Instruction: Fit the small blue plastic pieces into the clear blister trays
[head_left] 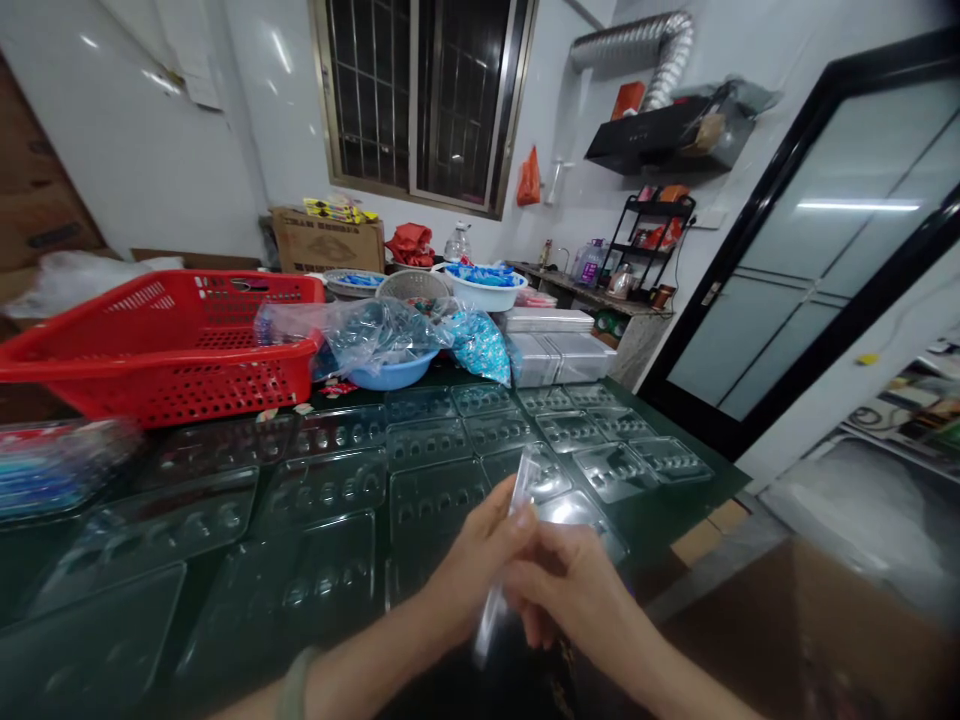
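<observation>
Plastic piece [526, 480], clear, edge-on above the table [661, 516], sits between the left hand [491, 532], which pinches it, and the right hand [564, 582], curled against its near half (hold or touch, I cannot tell), long axis pointing forward.

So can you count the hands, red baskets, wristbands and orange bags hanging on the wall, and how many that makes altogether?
Hands: 2, the left hand and the right hand
Red basket: 1
Wristband: 1
Orange bag hanging on the wall: 1
Total: 5
</observation>
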